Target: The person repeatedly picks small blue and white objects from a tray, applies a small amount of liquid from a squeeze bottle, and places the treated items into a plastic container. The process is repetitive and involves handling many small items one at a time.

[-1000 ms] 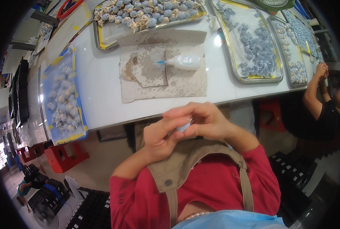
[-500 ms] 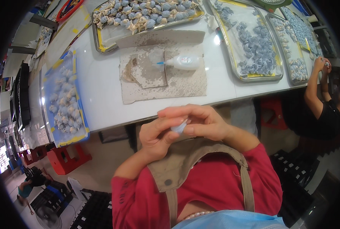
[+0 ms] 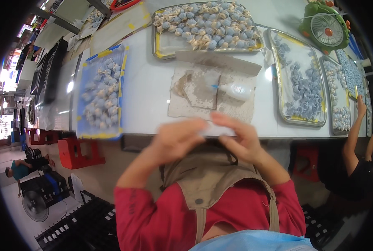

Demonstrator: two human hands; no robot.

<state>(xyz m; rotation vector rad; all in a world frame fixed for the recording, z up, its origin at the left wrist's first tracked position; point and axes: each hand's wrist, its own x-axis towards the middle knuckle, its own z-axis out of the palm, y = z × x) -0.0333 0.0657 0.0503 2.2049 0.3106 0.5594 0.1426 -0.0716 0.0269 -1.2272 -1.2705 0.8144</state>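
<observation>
My left hand (image 3: 179, 139) and my right hand (image 3: 241, 138) hover close together over the table's near edge, both smeared by motion. On the right hand, thumb and fingers stand apart, with nothing visible between them. The left hand's fingers point toward the right hand; blur hides whether the small pale-blue piece from earlier is in it. Beyond the hands lies a stained cardboard sheet (image 3: 180, 109). On it rests a white squeeze bottle (image 3: 238, 91) on its side, its blue tip pointing left.
A metal tray (image 3: 158, 49) of blue-and-cream shell-like pieces stands at the back. Left is a blue-lined tray (image 3: 121, 96) of similar pieces; right, a tray (image 3: 302, 122) of blue-grey petal-like pieces. A green fan (image 3: 328, 31) stands back right. A co-worker's hand (image 3: 361, 106) is far right.
My hands have drawn apart; the pale-blue piece between them no longer shows clearly. The view has shifted, so the trays and cardboard sit lower and further right. The co-worker's arm has changed pose.
</observation>
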